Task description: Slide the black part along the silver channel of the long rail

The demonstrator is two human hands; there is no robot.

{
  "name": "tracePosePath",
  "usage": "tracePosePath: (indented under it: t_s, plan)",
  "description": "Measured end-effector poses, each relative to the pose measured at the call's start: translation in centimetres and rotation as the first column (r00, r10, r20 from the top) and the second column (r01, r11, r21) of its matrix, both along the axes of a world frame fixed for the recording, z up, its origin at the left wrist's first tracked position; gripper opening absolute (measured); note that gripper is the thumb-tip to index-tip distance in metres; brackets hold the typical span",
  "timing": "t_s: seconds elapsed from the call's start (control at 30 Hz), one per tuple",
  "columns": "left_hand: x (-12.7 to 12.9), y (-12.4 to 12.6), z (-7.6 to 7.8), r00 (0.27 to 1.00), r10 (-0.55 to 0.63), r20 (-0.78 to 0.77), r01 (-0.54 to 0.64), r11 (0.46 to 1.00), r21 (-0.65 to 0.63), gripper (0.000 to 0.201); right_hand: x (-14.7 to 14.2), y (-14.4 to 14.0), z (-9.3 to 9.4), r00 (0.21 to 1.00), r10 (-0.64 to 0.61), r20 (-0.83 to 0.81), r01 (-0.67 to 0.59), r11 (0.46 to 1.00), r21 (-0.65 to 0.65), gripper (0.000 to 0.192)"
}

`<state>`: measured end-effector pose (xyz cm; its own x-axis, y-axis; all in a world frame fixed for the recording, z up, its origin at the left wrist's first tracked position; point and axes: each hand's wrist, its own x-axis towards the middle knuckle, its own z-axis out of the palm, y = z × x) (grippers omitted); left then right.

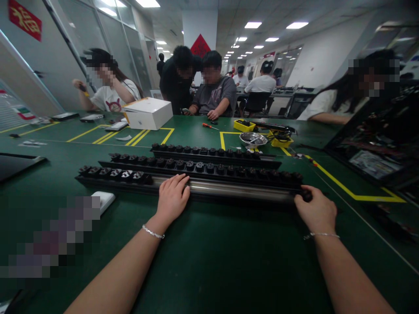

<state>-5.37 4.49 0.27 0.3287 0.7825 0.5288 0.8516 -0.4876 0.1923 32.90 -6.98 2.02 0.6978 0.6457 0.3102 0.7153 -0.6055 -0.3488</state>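
Note:
Nearest to me lies a long black rail (242,188) with a shiny metal-looking channel. Several black socket modules (115,173) fill its left part. My left hand (173,196) lies on the rail just right of those modules, fingers stretched out over it. At the rail's right end, the thumb and fingers of my right hand (317,207) close around a small dark round socket module (307,195); its underside is hidden. Behind, a second rail (190,166) and a third rail (209,151) carry rows of similar black modules.
On the green table (229,253) stand a white box (149,114), a metal bowl (253,139), yellow trays (244,125) and a red screwdriver (207,125). A white-ended, blurred-out object (104,201) lies left. Several people sit or stand around. A dark rack (379,144) rises at right.

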Motion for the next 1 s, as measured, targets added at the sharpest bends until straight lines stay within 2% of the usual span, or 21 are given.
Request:
tracePosePath:
  t_s: [0.53,1.0]
  plan:
    - [-0.03,0.04,0.08,1.000,0.004,0.001,-0.004,1.000,-0.022,0.037,0.47,-0.56,0.62,0.996,-0.046,-0.079,0.045,0.999,-0.016,0.047]
    - [0.09,-0.12,0.25,1.000,0.000,0.003,0.000,1.000,-0.008,0.036,0.82,-0.59,0.54,0.997,-0.053,-0.062,0.052,0.998,-0.021,0.048]
